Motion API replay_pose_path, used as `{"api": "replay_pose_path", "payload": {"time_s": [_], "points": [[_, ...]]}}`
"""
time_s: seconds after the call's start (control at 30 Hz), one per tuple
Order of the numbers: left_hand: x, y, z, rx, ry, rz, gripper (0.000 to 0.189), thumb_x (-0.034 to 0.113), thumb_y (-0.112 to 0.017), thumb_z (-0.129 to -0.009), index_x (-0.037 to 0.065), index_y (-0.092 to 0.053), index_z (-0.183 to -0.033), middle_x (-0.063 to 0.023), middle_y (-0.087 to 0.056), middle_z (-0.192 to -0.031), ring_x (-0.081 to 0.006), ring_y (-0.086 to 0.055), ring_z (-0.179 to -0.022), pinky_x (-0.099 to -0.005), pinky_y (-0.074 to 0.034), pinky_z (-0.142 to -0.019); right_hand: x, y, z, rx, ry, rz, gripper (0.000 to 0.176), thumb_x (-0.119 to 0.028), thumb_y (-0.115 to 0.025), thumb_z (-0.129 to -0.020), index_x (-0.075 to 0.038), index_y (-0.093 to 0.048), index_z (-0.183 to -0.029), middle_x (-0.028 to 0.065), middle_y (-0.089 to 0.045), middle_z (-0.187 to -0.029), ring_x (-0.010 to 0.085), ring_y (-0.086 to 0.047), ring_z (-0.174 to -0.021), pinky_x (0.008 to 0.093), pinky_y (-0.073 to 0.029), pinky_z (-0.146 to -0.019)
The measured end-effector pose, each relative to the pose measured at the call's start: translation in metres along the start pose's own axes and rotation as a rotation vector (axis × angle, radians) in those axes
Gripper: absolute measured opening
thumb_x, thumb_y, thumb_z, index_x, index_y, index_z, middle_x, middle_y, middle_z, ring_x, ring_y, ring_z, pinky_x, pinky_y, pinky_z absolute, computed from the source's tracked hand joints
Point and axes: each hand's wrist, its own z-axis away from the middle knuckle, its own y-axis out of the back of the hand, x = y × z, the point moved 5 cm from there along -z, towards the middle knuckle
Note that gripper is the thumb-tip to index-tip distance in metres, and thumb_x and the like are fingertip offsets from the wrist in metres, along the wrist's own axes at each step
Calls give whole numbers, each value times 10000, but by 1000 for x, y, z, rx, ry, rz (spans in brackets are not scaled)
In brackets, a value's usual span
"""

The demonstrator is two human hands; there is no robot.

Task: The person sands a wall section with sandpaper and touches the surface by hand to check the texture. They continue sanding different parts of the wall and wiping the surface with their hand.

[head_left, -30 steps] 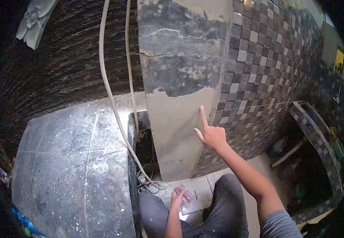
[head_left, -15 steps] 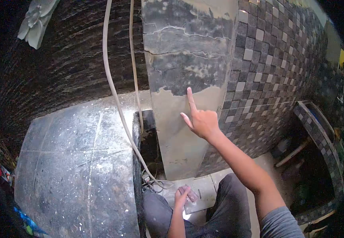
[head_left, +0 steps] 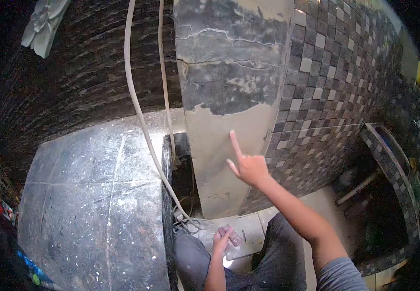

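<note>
My right hand [head_left: 251,167] is in front of a plastered column, its index finger stretched upward, its thumb apart and its other fingers curled. It holds nothing. The fingertip is over the smooth beige plaster [head_left: 210,160] on the lower part of the column; whether it touches cannot be told. Above that plaster is a dark grey, cracked surface [head_left: 229,53] with an uneven border. Low between my knees, my left hand [head_left: 222,238] is closed around a flat trowel-like tool [head_left: 236,250]; the hand partly hides its handle.
At left stands a dusty dark tiled counter [head_left: 79,194] with white specks. A pale hose [head_left: 134,92] hangs over its edge, beside a thinner hose [head_left: 165,72]. Mosaic tiles [head_left: 311,87] cover the wall at right, near a tiled curved ledge [head_left: 389,160]. Cables [head_left: 193,224] lie on the floor.
My right hand has moved down the column, its fingertip going from the border of the dark patch onto the beige plaster. My left hand stays in place.
</note>
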Motion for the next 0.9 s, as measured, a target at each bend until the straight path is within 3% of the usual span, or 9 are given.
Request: {"api": "replay_pose_path", "payload": {"time_s": [0.13,0.17,0.23,0.33,0.47,0.57,0.67,0.77,0.9], "points": [[9,-6,6,-17,-30,2,365,341,-733,-863,93,-631,-1112,-2,-636,-917,-115,-596,-784,-257,-480,-671,-5,-83,72,-474,160,-4,679,-530,-493,-938,-141,-367,-1481,171,-703,-809,353,-695,-708,483,-545,-618],[13,-10,6,-63,-57,64,343,313,-728,-871,92,-628,-1113,-6,-637,-929,-121,-604,-793,-261,-488,-675,-7,-103,95,-718,143,-91,641,-592,-434,-951,-225,-387,-1475,224,-679,-1050,351,-690,-936,452,-560,-721],[19,-16,11,-147,-104,180,301,258,-719,-886,89,-623,-1117,-14,-640,-954,-132,-619,-810,-270,-502,-682,0,-216,167,-750,215,-561,640,-622,-413,-955,-165,-502,-1394,217,-675,-1083,319,-667,-1030,423,-554,-783],[52,-30,36,-164,-142,334,255,157,-705,-896,77,-611,-1119,-29,-646,-986,-145,-641,-855,-288,-524,-713,-24,-177,203,-1111,-320,-1052,710,-666,-419,-935,-36,-655,-1161,184,-703,-993,291,-691,-913,392,-556,-758],[28,-10,19,-116,-45,145,262,117,-703,-893,64,-594,-1125,-39,-645,-973,-140,-649,-797,-271,-534,-638,-30,-198,253,-692,-606,-1429,473,-468,-545,-958,-37,-665,-1114,125,-688,-967,220,-645,-867,356,-528,-775],[36,-11,32,-3,-28,81,250,106,-703,-881,77,-602,-1108,-21,-631,-933,-86,-610,-711,-211,-487,-541,-32,-213,255,-463,-336,-1065,341,-359,-658,-877,-38,-673,-988,146,-700,-905,243,-662,-815,378,-522,-742],[45,-16,25,-49,-211,-131,220,208,-661,-921,67,-612,-1082,-11,-631,-910,-85,-582,-702,-231,-475,-596,-33,-213,242,-561,-494,-1205,337,-328,-645,-862,-5,-670,-953,195,-681,-878,299,-649,-809,415,-512,-734],[31,-10,12,65,-171,-40,316,236,-629,-943,48,-589,-1194,-9,-633,-922,-100,-582,-733,-245,-476,-652,-27,-209,236,-250,-534,-1316,358,-363,-641,-904,-6,-633,-927,157,-662,-860,230,-626,-795,375,-503,-721],[28,6,5,-3,-48,-173,377,307,-660,-924,119,-568,-1239,-1,-623,-972,-39,-529,-711,-203,-401,-462,-27,-209,228,-262,-609,-1488,325,-357,-647,-922,-39,-610,-975,87,-647,-857,175,-612,-821,345,-497,-736]]}}
